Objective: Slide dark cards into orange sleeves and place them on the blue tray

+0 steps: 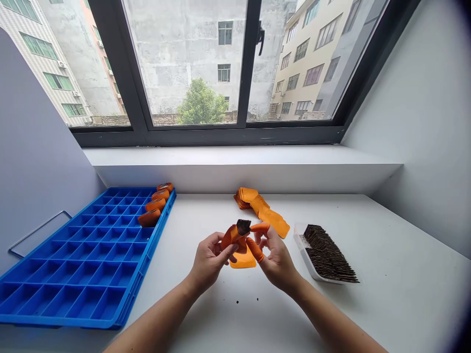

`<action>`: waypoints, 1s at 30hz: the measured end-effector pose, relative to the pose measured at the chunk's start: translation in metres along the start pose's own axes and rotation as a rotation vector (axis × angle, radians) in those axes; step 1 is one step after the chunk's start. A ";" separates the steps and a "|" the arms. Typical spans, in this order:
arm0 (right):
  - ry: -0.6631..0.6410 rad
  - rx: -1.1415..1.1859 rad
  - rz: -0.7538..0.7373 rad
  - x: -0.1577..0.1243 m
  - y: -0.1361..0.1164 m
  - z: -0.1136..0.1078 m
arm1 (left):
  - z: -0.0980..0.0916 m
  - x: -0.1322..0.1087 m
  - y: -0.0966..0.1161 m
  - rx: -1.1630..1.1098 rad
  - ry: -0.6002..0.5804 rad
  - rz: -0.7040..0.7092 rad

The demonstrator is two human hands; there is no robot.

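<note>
In front of me, my left hand [209, 257] is closed on an orange pouch [229, 237], its thumb along the near side. A thin dark brown flat piece [243, 226] sticks up from the pouch's upper end. My right hand [273, 252] wears orange finger cots on thumb and index finger. Those two fingertips are apart; the index tip is at the dark piece's right edge and the thumb tip is beside the pouch. Below the hands lies another flat orange pouch [243, 260]. Further back, several flat orange pouches [272, 220] lie stacked and fanned out.
At left stands a blue compartment tray [131, 289], with several filled orange pouches [150, 218] along its far right column. On the right, a clear plastic container [308, 262] holds rows of dark flat pieces [329, 255]. Dark crumbs [237, 302] dot the white table [397, 294]. A window sill is behind.
</note>
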State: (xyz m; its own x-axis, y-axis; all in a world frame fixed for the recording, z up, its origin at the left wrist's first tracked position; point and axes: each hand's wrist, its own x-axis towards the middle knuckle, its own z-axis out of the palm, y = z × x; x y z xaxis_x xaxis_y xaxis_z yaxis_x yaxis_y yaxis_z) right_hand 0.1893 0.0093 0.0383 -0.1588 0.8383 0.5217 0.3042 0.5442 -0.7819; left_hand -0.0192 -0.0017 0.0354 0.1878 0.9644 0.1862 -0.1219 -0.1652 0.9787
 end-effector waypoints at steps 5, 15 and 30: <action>0.037 0.057 0.046 0.000 -0.002 0.003 | 0.001 -0.001 0.000 0.000 -0.014 0.011; 0.076 0.060 0.057 0.001 -0.008 0.003 | 0.005 -0.001 0.005 0.011 0.002 0.025; 0.084 0.051 0.018 0.002 0.000 0.003 | 0.005 -0.001 -0.007 0.006 -0.022 0.034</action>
State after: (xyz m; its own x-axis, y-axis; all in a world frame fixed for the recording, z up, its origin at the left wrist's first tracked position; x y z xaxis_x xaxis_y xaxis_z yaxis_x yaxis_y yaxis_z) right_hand 0.1862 0.0108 0.0381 -0.0739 0.8435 0.5320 0.2574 0.5316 -0.8070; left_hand -0.0137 -0.0026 0.0285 0.2052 0.9533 0.2214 -0.1224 -0.1994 0.9722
